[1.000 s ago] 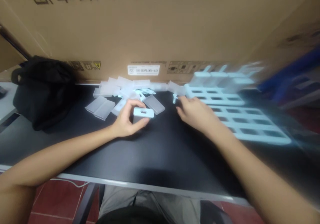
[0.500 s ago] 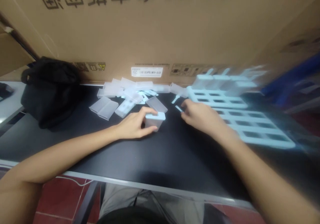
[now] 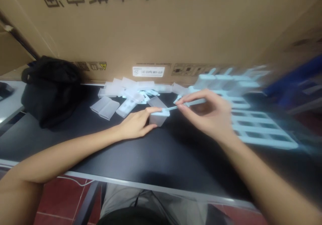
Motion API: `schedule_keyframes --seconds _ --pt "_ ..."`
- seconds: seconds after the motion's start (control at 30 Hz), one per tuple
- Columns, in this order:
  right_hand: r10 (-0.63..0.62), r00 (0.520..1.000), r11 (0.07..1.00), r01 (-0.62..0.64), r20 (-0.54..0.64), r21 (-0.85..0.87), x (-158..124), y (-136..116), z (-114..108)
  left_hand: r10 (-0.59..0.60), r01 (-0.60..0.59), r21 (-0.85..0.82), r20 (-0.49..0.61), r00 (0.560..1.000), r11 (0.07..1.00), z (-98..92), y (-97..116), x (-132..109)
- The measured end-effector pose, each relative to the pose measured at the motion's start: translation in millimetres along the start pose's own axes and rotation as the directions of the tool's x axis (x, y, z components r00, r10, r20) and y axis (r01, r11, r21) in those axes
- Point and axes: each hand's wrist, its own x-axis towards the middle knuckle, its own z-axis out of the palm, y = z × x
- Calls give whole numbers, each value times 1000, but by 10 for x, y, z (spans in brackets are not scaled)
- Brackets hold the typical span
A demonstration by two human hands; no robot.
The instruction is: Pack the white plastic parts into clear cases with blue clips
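Note:
My left hand (image 3: 137,123) grips a translucent popsicle mold (image 3: 159,119) with a light-blue lid, its thumb low on the side and index finger along the top. Between thumb and fingertips, my right hand (image 3: 210,112) pinches a light-blue popsicle stick (image 3: 173,108). The stick's tip is at the lid; whether it sits in the slot I cannot tell. Behind the hands lie loose translucent mold sleeves (image 3: 104,107), some heaped on small light-blue sticks (image 3: 144,97). Another stick (image 3: 177,99) lies just behind my right fingertips.
To the right are light-blue mold racks (image 3: 266,136), the rear one holding several lidded molds (image 3: 223,80). A black cloth bag (image 3: 50,91) stands at left. A large cardboard box (image 3: 161,30) closes off the back of the black table (image 3: 120,158).
My right hand has picked the stick up from the table and brought it left to the mold lid. The mold in my left hand has shifted slightly right and turned.

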Motion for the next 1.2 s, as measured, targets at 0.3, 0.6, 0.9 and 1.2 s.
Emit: schedule_keyframes --seconds 0.3,0.6,0.9,1.2 --pt "-4 1000 992 6 -15 123 -39 38 105 -23 23 1 0 1000 1000 -17 28 19" --pt "-185 975 981 174 127 87 -86 72 198 -12 7 69 73 997 998 -38 72 47" --pt "-362 910 897 400 204 -189 -171 118 378 -1 -2 94 42 999 996 -15 48 29" --pt "-108 942 895 232 319 -381 -295 207 521 -96 92 60 67 993 994 -43 59 29"
